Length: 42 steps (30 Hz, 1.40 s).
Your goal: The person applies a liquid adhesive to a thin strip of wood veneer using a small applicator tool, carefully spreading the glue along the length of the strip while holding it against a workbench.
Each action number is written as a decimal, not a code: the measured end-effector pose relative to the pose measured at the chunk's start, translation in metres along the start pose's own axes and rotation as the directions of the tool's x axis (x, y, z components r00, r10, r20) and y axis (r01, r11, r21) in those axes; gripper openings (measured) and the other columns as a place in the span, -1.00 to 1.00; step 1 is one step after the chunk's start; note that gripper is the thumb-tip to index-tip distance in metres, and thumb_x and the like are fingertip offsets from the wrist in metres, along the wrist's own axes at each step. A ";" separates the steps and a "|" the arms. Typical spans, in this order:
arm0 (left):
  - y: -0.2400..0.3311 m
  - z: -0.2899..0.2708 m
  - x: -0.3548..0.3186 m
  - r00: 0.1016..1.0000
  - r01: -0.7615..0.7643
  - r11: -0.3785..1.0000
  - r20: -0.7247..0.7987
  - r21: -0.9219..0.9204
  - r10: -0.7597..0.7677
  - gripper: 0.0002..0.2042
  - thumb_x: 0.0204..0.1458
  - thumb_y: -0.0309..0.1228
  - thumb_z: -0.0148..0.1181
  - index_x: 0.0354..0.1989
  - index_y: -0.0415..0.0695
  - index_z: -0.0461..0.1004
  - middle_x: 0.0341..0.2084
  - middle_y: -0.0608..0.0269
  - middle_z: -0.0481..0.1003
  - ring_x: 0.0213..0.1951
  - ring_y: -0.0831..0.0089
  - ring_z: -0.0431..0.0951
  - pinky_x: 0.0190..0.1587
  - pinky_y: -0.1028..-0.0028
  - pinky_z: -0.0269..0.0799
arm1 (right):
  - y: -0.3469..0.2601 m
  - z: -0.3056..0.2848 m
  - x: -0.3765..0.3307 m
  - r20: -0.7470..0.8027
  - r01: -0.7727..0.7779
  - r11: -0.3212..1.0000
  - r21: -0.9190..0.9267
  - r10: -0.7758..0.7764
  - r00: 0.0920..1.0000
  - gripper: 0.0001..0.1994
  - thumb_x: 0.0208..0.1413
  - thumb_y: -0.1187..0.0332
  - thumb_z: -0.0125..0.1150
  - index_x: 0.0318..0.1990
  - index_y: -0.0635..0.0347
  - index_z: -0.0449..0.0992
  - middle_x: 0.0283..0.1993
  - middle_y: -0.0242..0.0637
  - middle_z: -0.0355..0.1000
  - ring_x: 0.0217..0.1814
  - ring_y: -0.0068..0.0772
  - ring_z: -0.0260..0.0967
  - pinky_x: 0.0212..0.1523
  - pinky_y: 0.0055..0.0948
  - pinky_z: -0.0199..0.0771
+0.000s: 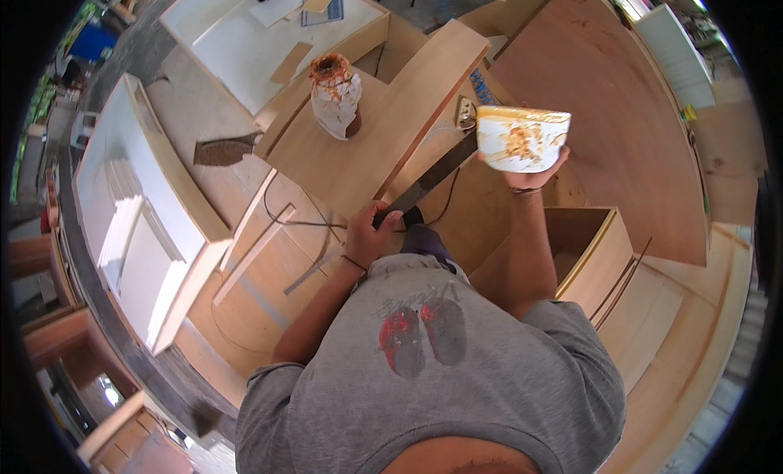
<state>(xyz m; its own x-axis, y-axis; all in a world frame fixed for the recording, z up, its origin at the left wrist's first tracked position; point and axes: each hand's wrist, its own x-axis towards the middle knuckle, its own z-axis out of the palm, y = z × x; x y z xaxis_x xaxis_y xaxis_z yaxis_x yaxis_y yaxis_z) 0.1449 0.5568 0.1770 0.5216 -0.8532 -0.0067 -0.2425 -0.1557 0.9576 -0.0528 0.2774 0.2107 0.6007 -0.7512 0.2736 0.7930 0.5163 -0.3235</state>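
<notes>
My right hand (534,176) is closed on a white piece with a rounded lower edge (522,140), its face smeared with amber glue. It is held up in front of me, fingers partly hidden behind it. My left hand (369,232) is closed around the near end of a long flat dark strip (432,179), whose far end reaches toward the white piece; I cannot tell whether they touch. A glue-stained container (334,99) with a torn white wrapping and brown crust round its mouth stands on a wooden panel (383,123) ahead of my left hand.
A white-faced cabinet panel (147,221) lies at the left, another (269,34) at the far left. A large brown sheet (603,107) leans at the right, above an open wooden box (583,238). Wood strips (253,254), a cable (306,223) and a power socket (466,113) lie about.
</notes>
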 end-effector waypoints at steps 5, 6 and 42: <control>-0.025 -0.010 -0.014 0.986 -0.116 0.929 -0.071 0.352 0.150 -0.62 -0.10 -0.19 0.33 -0.18 -0.15 0.44 -0.38 0.07 0.52 -0.34 0.15 0.54 -0.29 0.28 0.42 | -0.038 -0.004 0.047 0.126 -0.065 0.992 -0.107 0.078 0.989 -0.12 -0.04 -0.42 -0.13 0.36 -0.09 0.08 0.44 -0.24 -0.03 0.43 0.09 -0.10 0.20 0.50 -0.06; -0.039 -0.006 -0.017 0.987 -0.045 0.917 -0.126 0.397 0.103 -0.61 -0.12 -0.21 0.33 -0.16 -0.13 0.43 -0.36 0.08 0.51 -0.30 0.13 0.53 -0.26 0.25 0.41 | -0.042 0.007 0.060 0.021 -0.030 0.958 -0.284 0.037 0.999 -0.11 -0.05 -0.44 -0.13 0.36 -0.10 0.07 0.44 -0.24 -0.04 0.43 0.11 -0.11 0.16 0.57 -0.06; -0.125 0.010 -0.001 0.910 0.414 0.640 -0.276 0.647 -0.310 -0.48 -0.02 0.01 0.16 0.02 -0.09 0.42 -0.23 0.14 0.51 -0.12 0.21 0.50 -0.03 0.21 0.23 | 0.017 -0.158 0.165 -0.356 -0.643 0.766 -0.004 0.600 0.717 -0.27 -0.02 -0.26 -0.23 0.28 -0.13 0.24 0.37 -0.22 0.10 0.37 0.21 -0.01 0.08 0.65 -0.10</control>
<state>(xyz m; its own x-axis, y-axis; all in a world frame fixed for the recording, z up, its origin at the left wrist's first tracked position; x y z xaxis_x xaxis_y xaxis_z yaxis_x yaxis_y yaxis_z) 0.1666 0.5722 0.0543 0.7752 -0.5910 -0.2231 -0.4688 -0.7750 0.4238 0.0440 0.0969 0.1072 0.8701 -0.3747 -0.3201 0.2206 0.8770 -0.4269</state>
